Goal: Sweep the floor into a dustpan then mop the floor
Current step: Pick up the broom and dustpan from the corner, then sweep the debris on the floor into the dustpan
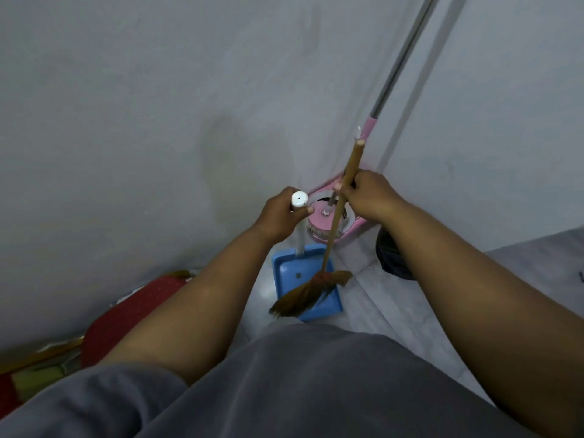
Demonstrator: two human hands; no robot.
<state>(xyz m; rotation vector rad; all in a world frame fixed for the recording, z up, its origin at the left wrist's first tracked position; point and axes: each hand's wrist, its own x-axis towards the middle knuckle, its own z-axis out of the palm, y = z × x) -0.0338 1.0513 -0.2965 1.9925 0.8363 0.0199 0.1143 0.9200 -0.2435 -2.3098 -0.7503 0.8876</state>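
Left hand [282, 213]: wrapped round dustpan handle [299, 199]. Right hand [368, 194]: clenching broom stick [354, 159]. Best practice: blue dustpan [294, 273] flat on floor [373, 311], bristles [308, 297] drawn inward, short strokes.

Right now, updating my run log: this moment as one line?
left hand grips dustpan handle; right hand grips broom; mop stands in bucket

I have both bare arms reaching forward and down. My left hand [279, 216] grips the dustpan handle [299, 200]; my right hand [368, 197], slightly higher, grips the broom stick [354, 162].
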